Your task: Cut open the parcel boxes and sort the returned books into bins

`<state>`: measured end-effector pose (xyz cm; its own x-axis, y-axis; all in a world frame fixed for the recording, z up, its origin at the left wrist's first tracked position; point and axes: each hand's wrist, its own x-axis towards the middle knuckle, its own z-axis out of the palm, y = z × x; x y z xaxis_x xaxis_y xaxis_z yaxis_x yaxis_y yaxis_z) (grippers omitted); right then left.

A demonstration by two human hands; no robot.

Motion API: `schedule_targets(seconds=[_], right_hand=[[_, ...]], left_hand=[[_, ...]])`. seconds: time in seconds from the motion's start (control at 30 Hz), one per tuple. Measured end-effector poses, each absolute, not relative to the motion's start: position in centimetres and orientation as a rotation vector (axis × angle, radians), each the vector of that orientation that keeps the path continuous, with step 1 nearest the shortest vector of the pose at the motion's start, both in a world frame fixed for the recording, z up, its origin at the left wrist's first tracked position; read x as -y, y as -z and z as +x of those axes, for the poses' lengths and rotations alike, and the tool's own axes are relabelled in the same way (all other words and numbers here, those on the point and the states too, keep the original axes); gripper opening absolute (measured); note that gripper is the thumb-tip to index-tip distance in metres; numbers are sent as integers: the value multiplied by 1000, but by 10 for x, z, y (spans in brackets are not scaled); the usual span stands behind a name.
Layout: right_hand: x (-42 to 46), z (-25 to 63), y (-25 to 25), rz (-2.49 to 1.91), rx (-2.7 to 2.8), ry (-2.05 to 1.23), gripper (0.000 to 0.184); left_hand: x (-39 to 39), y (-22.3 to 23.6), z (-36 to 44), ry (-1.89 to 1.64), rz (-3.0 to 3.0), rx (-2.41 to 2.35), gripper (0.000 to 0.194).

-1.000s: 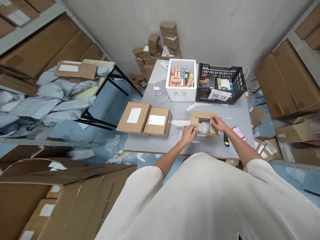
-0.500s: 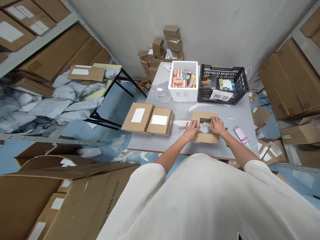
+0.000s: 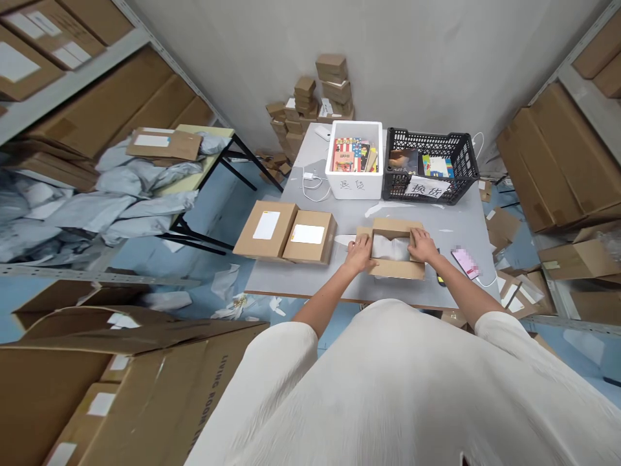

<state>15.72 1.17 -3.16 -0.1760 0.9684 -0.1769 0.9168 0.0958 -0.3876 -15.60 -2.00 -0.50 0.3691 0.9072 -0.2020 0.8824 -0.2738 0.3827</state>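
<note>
A small cardboard box (image 3: 396,268) lies on the grey table (image 3: 310,278) with its flaps folded outward. Inside it shows whitish wrapping (image 3: 391,248); what that covers is hidden. My left hand (image 3: 359,253) grips the box's left flap, fingers on top and thumb at the near side. On the opposite side, my right hand (image 3: 422,246) has its fingers bent over the right flap and edge. Just right of that hand lies a yellow and black box cutter (image 3: 440,279), partly covered by my forearm. A pink-screened phone (image 3: 466,263) with a white cable is farther right.
Two labelled cardboard boxes (image 3: 310,236) sit on the table's left. Behind stand a white foam box (image 3: 356,184) and a black crate (image 3: 429,194), both holding books. Grey parcels (image 3: 126,181) cover a side table. A large open carton (image 3: 194,382) stands at the lower left.
The near flap of the box has come down toward me. My left hand has moved left, drawing the left flap outward, so more wrapping shows. My right hand stays at the right side.
</note>
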Motion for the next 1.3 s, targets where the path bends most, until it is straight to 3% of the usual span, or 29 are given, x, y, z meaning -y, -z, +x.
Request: schedule_targets(seconds=[0.17, 0.27, 0.4, 0.5, 0.77, 0.9, 1.0, 1.13, 1.3], right_hand=[[-8, 171, 25, -1833, 2182, -701, 85], [4, 187, 21, -1810, 2061, -647, 82], [30, 218, 20, -1899, 1876, -523, 77], [46, 233, 24, -2017, 1859, -441, 61], [41, 231, 31, -2112, 1894, -762, 53], [17, 225, 0, -2227, 2098, -470, 42], [-5, 196, -27, -2033, 2328, -261, 44], [-28, 135, -31, -1632, 2722, -527, 49], [-41, 83, 10, -1428, 3162, -673, 43]], left_hand=[[-30, 6, -152, 124, 2218, -1399, 148], [-44, 13, -153, 207, 2215, -1349, 159], [-46, 22, -157, 146, 2227, -1323, 158], [-43, 25, -159, 135, 2227, -1315, 158], [-41, 30, -162, 79, 2253, -1295, 155], [-41, 34, -163, 7, 2243, -1272, 154], [-41, 35, -163, -54, 2218, -1271, 152], [-40, 36, -162, -80, 2193, -1268, 151], [-38, 37, -160, -72, 2181, -1271, 153]])
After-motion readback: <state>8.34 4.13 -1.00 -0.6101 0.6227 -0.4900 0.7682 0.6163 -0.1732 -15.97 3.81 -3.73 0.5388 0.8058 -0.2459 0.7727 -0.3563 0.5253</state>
